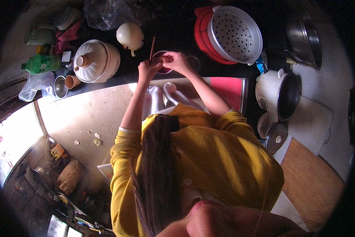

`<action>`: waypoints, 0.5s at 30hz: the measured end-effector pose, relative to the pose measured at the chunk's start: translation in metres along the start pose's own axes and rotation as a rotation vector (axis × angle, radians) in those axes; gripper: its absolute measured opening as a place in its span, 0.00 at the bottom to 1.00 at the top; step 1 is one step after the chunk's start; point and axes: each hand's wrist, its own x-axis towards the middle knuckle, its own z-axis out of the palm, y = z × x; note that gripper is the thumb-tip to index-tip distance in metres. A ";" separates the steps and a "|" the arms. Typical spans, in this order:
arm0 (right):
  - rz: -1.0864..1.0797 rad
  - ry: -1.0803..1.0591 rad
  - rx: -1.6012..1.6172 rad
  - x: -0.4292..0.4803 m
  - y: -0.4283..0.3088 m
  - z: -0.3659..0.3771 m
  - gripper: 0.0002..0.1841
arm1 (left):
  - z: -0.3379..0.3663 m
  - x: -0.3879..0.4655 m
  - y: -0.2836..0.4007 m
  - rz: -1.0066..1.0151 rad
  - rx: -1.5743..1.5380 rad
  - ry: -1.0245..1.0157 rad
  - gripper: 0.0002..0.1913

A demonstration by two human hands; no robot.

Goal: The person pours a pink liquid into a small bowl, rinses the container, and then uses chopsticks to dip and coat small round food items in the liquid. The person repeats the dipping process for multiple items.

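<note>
My left hand (pixel 149 68) is closed around a thin reddish-brown stick (pixel 153 49), which rises upright from the fist. Beside it, my right hand (pixel 177 61) has its fingertips pinched on a small brownish item (pixel 166 59), too blurred to name; the fingertips of both hands meet there. Right below them a round bowl with a pale rim (pixel 164 73) and dark reddish inside stands on the dark counter, partly hidden by the hands. A faint round rim, perhaps a glass lid (pixel 194 63), lies just right of the bowl.
Left on the counter are a white lidded pot (pixel 97 60), a cream rounded container (pixel 130 35), a green plastic bottle (pixel 44 63), a metal bowl (pixel 60 86) and a brown cup (pixel 72 81). Rightward are a perforated steamer tray (pixel 235 35), a red basin (pixel 201 32) and a rice cooker (pixel 272 91).
</note>
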 end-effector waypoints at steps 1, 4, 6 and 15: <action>0.003 0.009 -0.002 -0.001 -0.001 0.000 0.18 | 0.000 0.000 0.000 0.003 -0.008 0.002 0.20; 0.023 -0.012 -0.056 -0.002 -0.005 -0.001 0.17 | 0.000 -0.002 0.002 0.006 -0.014 0.000 0.21; 0.023 -0.019 -0.081 -0.003 -0.007 -0.001 0.16 | -0.001 -0.003 0.004 -0.001 -0.012 0.000 0.21; 0.011 0.007 -0.061 -0.004 -0.008 0.001 0.17 | 0.000 -0.006 0.006 -0.019 -0.123 0.034 0.21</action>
